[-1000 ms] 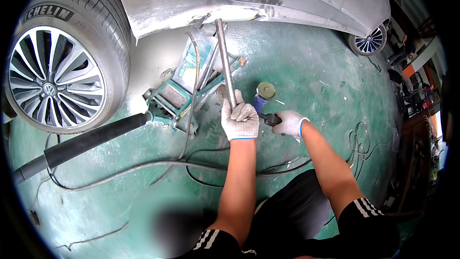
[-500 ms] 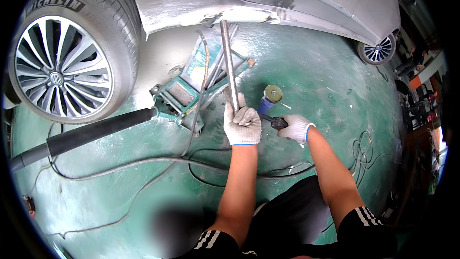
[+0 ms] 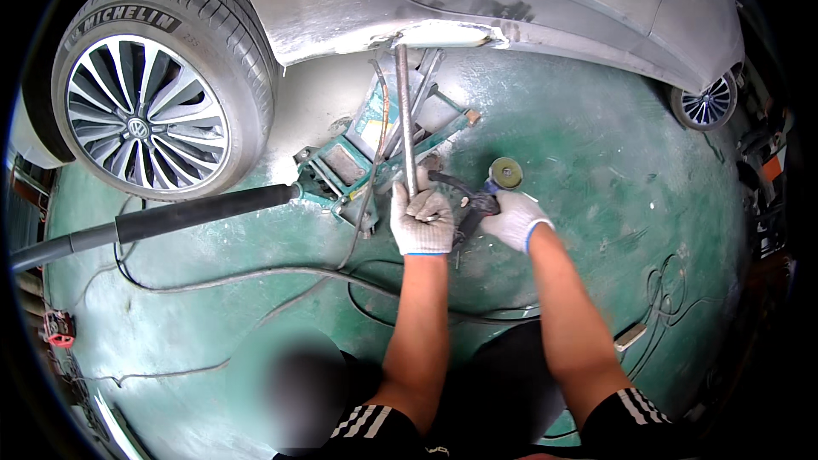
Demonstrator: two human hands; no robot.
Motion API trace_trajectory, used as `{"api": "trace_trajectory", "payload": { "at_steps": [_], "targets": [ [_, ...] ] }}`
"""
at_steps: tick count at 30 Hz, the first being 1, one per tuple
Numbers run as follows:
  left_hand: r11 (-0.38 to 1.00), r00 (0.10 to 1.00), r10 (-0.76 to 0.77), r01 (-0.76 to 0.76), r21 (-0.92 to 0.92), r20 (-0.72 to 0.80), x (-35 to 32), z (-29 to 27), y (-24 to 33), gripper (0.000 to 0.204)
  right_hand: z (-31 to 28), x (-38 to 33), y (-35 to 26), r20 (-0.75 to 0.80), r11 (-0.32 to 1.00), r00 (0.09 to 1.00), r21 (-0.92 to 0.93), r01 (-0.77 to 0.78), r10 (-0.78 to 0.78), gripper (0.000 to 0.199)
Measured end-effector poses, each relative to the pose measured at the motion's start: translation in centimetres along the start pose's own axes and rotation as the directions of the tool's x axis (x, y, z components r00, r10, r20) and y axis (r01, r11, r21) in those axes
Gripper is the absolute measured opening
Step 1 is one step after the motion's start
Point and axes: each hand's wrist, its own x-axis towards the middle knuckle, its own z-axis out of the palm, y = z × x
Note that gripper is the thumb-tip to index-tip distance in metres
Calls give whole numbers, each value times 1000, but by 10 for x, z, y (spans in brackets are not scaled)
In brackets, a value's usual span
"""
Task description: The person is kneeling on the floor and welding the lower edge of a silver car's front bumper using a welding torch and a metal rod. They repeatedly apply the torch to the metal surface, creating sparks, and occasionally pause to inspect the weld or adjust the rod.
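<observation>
My left hand (image 3: 423, 220), in a white knit glove, is closed round the lower end of a long steel bar (image 3: 407, 119). The bar rises away from me, its top end meeting the car's lower sill (image 3: 443, 34), where bare metal shows. My right hand (image 3: 517, 220), gloved too, is closed on a black tool (image 3: 482, 203) with a curved, neck-like end reaching left toward the bar. Glove and fingers hide part of this tool, so its kind cannot be told. Just beyond lies an angle grinder (image 3: 506, 173) on the floor, disc up, its body partly covered by my right hand.
Behind the bar, a green floor jack (image 3: 345, 166) stands by the sill, its long padded handle (image 3: 204, 211) reaching left. The car's near wheel (image 3: 141, 128) is at the left. Cables (image 3: 281, 273) cross the green floor before me; others coil at right. A red object (image 3: 59, 329) sits far left.
My right hand has moved left with the black tool, closer to my left hand and the bar. The tool's curved end now shows. The view has shifted slightly; the left hand still grips the bar.
</observation>
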Motion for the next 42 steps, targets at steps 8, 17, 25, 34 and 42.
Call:
{"api": "trace_trajectory", "payload": {
  "at_steps": [8, 17, 25, 34, 42],
  "targets": [
    [1000, 997, -8, 8, 9, -83, -4, 3, 9, 41, -4, -2, -20, 74, 998, 997, 48, -30, 26, 48],
    [988, 991, -125, 121, -92, -45, 5, -7, 13, 40, -26, -34, -11, -108, 949, 954, 180, -258, 279, 40],
    [964, 980, -186, 168, -206, -71, 0, -3, 14, 37, -9, -64, -6, -249, 937, 917, 237, -256, 313, 37],
    [965, 984, -155, 131, -226, -92, -1, 3, 21, 28, 18, -53, -9, -343, 970, 909, 133, -205, 239, 38],
    [978, 990, -114, 97, -184, -87, 3, -2, 30, 29, 19, -41, -16, -207, 968, 952, 155, -196, 226, 38]
  ]
}}
